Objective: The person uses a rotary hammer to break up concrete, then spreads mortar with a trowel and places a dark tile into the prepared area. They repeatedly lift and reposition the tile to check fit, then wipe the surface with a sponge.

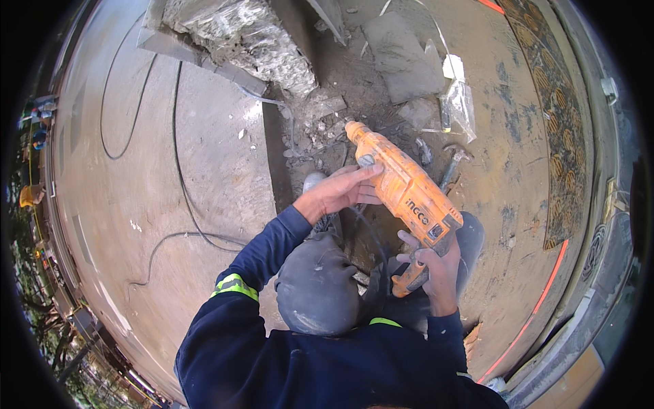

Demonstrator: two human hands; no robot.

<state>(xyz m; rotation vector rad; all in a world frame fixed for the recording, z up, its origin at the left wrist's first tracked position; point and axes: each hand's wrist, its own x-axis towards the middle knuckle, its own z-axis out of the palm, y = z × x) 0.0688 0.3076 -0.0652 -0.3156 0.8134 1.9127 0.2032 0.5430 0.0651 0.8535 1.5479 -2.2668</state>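
An orange, dust-covered hammer drill (409, 184) lies slantwise in front of me, its nose toward the broken concrete. My right hand (439, 273) is wrapped round its rear handle. With my left hand (344, 191) I hold the drill's side near the front, thumb on top by the round selector and fingers partly hidden beneath. Just past the drill's nose lies rubble (317, 129) in a shallow dug-out spot. A claw hammer (455, 163) rests on the ground right of the drill, partly hidden by it. My dusty grey knee (319, 286) is below my left forearm.
A large broken concrete block (252, 44) stands at the far side, with a loose slab (402, 58) to its right. A clear plastic bag (460, 109) lies beside the slab. Black cable (180, 150) trails across the left pavement. A patterned strip (555, 123) and an orange line (535, 310) run along the right.
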